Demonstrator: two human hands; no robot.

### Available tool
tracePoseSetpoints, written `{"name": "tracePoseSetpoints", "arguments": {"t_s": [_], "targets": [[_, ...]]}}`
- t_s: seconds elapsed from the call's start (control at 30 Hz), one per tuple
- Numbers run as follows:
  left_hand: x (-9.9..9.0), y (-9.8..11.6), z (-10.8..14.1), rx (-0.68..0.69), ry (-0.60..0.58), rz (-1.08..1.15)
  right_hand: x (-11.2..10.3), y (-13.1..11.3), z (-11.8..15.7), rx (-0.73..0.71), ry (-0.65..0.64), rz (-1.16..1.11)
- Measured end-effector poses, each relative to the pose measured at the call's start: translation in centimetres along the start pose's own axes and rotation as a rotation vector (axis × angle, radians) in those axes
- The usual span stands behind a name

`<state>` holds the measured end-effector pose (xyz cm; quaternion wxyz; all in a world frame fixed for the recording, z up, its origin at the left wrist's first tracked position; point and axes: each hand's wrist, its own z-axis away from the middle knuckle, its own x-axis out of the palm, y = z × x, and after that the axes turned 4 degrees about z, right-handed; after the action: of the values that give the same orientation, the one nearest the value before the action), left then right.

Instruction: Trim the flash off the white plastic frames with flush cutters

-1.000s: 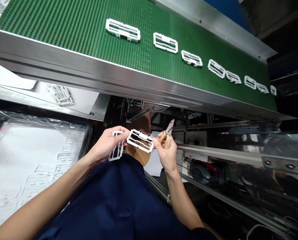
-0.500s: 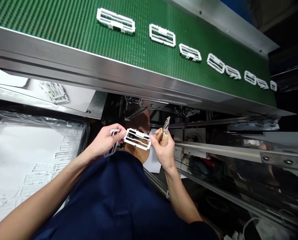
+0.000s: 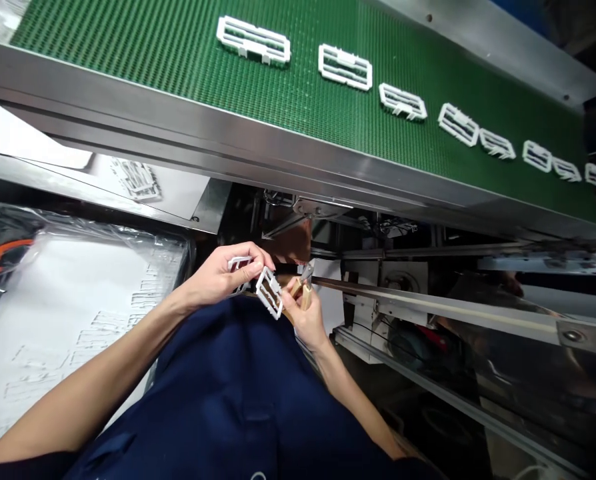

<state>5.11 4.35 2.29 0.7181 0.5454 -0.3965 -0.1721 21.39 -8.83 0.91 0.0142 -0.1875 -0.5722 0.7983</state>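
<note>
Two white plastic frames are in my left hand [image 3: 233, 270], whose fingers are closed. One white plastic frame [image 3: 269, 293] hangs tilted from the fingertips, in front of my body. Behind it, another frame [image 3: 240, 263] is partly covered by the fingers. My right hand [image 3: 305, 317] grips a pair of nippers [image 3: 304, 288] with tan handles, jaws pointing up and away. Its thumb and finger are at the right edge of the tilted frame; whether they pinch it I cannot tell.
A green conveyor belt [image 3: 168, 53] carries several white frames in a row, behind a metal rail [image 3: 258, 140]. At left, a plastic-lined box [image 3: 58, 260] holds more white frames and an orange-handled tool [image 3: 3, 257]. Another frame stack [image 3: 137, 179] lies on a white sheet.
The held frame has turned from nearly level to steeply tilted. My right hand with the nippers has moved left and down, nearer my left hand. The camera view has shifted left.
</note>
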Motion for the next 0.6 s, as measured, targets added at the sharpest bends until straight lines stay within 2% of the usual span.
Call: {"name": "tracePoseSetpoints", "arguments": {"t_s": [0.1, 0.2, 0.3, 0.47, 0.6], "targets": [[-0.4, 0.6, 0.8, -0.033, -0.05, -0.057, 1.4, 0.7, 1.0, 0.05, -0.069, -0.044], [-0.3, 1.3, 1.9, -0.05, -0.139, -0.137, 1.1, -0.1, 1.8, 0.05, -0.176, 0.063], [0.3, 2.1, 2.8, -0.086, -0.22, -0.244, -0.9, -2.1, 2.2, -0.008, -0.276, 0.3], [1.0, 2.7, 2.8, -0.129, -0.27, -0.374, -5.1, -7.1, 2.2, -0.185, -0.394, 0.736], [1.1, 2.9, 2.3, -0.126, -0.339, -0.45, -6.5, -10.0, 2.2, -0.253, -0.486, 1.055]]}}
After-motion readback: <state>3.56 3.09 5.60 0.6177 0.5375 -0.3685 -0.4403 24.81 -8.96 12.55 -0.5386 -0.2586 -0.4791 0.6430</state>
